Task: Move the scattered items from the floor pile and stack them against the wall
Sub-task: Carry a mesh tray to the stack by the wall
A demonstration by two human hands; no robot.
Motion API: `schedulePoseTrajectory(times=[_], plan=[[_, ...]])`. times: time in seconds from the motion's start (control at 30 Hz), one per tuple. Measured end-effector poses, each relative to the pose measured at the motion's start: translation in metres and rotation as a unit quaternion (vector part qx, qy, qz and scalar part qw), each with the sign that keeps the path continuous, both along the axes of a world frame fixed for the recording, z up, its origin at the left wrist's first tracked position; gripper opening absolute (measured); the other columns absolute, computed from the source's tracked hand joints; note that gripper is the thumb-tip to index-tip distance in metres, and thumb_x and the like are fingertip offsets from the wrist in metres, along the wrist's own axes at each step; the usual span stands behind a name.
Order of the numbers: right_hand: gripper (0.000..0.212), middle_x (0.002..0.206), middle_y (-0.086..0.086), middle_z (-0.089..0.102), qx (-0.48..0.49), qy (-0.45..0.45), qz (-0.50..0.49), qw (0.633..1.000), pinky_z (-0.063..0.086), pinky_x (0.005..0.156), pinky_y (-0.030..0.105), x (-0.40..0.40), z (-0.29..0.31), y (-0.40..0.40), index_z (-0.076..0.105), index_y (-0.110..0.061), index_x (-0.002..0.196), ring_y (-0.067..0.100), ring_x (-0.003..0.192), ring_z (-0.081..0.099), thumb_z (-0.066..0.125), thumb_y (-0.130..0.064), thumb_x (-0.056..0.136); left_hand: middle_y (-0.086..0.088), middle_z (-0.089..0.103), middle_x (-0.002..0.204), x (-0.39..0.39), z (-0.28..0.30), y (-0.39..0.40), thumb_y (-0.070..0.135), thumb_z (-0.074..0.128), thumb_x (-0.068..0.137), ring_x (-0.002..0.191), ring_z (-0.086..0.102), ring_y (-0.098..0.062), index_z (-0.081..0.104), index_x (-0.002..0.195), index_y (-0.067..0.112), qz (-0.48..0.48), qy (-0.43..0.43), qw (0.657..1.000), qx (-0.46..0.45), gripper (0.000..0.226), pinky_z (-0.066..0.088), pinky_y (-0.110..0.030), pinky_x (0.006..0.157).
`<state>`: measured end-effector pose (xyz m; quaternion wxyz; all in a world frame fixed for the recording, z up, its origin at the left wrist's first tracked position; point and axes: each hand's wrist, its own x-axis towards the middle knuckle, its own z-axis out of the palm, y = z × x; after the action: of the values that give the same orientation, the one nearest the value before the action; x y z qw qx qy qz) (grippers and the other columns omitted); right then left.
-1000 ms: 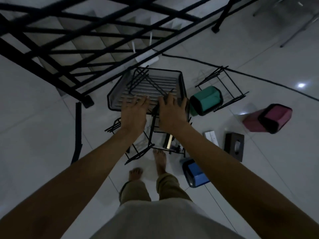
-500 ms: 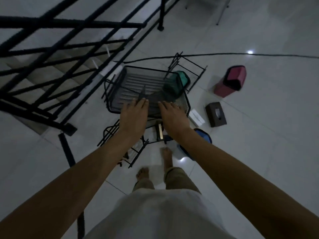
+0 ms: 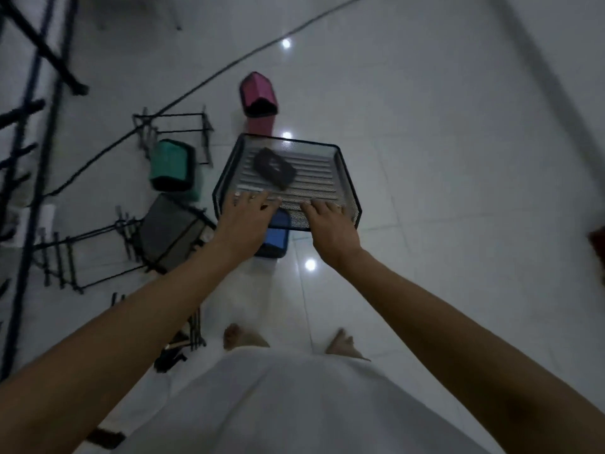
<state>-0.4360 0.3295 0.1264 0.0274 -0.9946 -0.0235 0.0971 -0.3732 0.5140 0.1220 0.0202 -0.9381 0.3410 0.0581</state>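
Observation:
I hold a black wire-mesh tray point(image 3: 347, 178) level above the floor with both hands. My left hand point(image 3: 246, 221) grips its near rim at the left and my right hand point(image 3: 328, 224) grips the same rim at the right, fingers curled over the edge into the tray. A dark box point(image 3: 274, 168) shows through the mesh bottom. On the floor lie a blue container point(image 3: 276, 239) partly under the tray, a green container point(image 3: 172, 170), a pink container point(image 3: 258, 98), a grey mesh tray point(image 3: 168, 235) and black wire racks point(image 3: 176, 126).
A black stair railing point(image 3: 42, 132) runs down the left edge. A black cable point(image 3: 209, 78) crosses the glossy white tiles. More wire frame pieces point(image 3: 65, 260) lie at the left, near my bare feet point(image 3: 234, 335). Bare floor stretches to the right.
I have turned to the right, away from the railing, carrying the mesh tray with me. The tray has swung over the blue container and the dark box. Both hands keep their grip.

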Motion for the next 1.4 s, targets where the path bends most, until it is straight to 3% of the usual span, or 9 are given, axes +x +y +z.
schedulePoseTrajectory(times=[0.13, 0.3, 0.43, 0.53, 0.8, 1.03, 1.4], plan=[[0.066, 0.156, 0.013, 0.025, -0.006, 0.005, -0.111, 0.994, 0.021, 0.111, 0.064, -0.059, -0.001, -0.091, 0.029, -0.016, 0.149, 0.037, 0.144, 0.020, 0.051, 0.002, 0.089, -0.010, 0.032, 0.153, -0.029, 0.002, -0.110, 0.008, 0.061, 0.079, 0.136, 0.033, -0.033, 0.036, 0.146, 0.020, -0.078, 0.002, 0.997, -0.001, 0.072, 0.022, -0.054, 0.109], [0.071, 0.159, 0.015, 0.017, -0.016, 0.012, -0.221, 0.975, 0.016, 0.113, 0.065, -0.142, -0.001, -0.203, 0.027, -0.019, 0.151, 0.040, 0.147, 0.011, 0.051, 0.002, 0.088, -0.014, 0.051, 0.139, -0.083, -0.010, -0.242, -0.003, 0.070, 0.063, 0.118, 0.051, -0.037, 0.057, 0.131, 0.017, -0.177, -0.012, 0.983, -0.046, 0.073, 0.030, -0.059, 0.103], [0.076, 0.162, 0.015, 0.007, -0.027, 0.006, -0.273, 0.962, 0.009, 0.113, 0.065, -0.186, 0.004, -0.276, 0.017, -0.021, 0.154, 0.040, 0.148, 0.002, 0.052, -0.001, 0.090, -0.008, 0.040, 0.149, -0.121, -0.004, -0.326, 0.003, 0.068, 0.073, 0.132, 0.040, -0.035, 0.046, 0.141, 0.022, -0.208, 0.002, 0.977, -0.043, 0.074, 0.018, -0.061, 0.109], [0.077, 0.162, 0.015, 0.004, -0.028, 0.000, -0.308, 0.951, 0.007, 0.113, 0.066, -0.209, 0.008, -0.311, 0.015, -0.023, 0.155, 0.041, 0.148, 0.000, 0.051, -0.001, 0.090, -0.009, 0.041, 0.149, -0.135, 0.003, -0.370, 0.000, 0.067, 0.074, 0.133, 0.040, -0.036, 0.047, 0.141, 0.021, -0.237, -0.003, 0.970, -0.058, 0.073, 0.020, -0.066, 0.108], [0.087, 0.162, 0.017, -0.004, -0.013, -0.019, -0.401, 0.916, 0.001, 0.110, 0.069, -0.215, 0.003, -0.386, 0.005, -0.028, 0.156, 0.042, 0.148, -0.007, 0.054, -0.001, 0.089, -0.014, 0.042, 0.147, -0.119, -0.001, -0.476, -0.007, 0.072, 0.066, 0.135, 0.037, -0.043, 0.050, 0.139, 0.019, -0.311, -0.040, 0.944, -0.100, 0.080, 0.015, -0.074, 0.103], [0.094, 0.162, 0.017, -0.009, -0.017, -0.007, -0.474, 0.880, -0.005, 0.105, 0.074, -0.197, 0.006, -0.474, -0.004, -0.032, 0.155, 0.042, 0.147, -0.013, 0.056, -0.005, 0.089, -0.013, 0.031, 0.154, -0.093, -0.002, -0.588, -0.003, 0.070, 0.070, 0.143, 0.019, -0.043, 0.042, 0.144, 0.025, -0.362, -0.048, 0.924, -0.113, 0.084, 0.000, -0.073, 0.105], [0.090, 0.162, 0.016, -0.009, -0.015, -0.017, -0.631, 0.775, -0.001, 0.108, 0.075, -0.223, 0.010, -0.625, -0.005, -0.034, 0.154, 0.042, 0.147, -0.010, 0.048, 0.000, 0.090, -0.008, 0.038, 0.151, -0.104, 0.002, -0.802, -0.003, 0.071, 0.068, 0.143, 0.021, -0.040, 0.055, 0.132, 0.027, -0.518, -0.032, 0.846, -0.124, 0.073, 0.004, -0.075, 0.105]])
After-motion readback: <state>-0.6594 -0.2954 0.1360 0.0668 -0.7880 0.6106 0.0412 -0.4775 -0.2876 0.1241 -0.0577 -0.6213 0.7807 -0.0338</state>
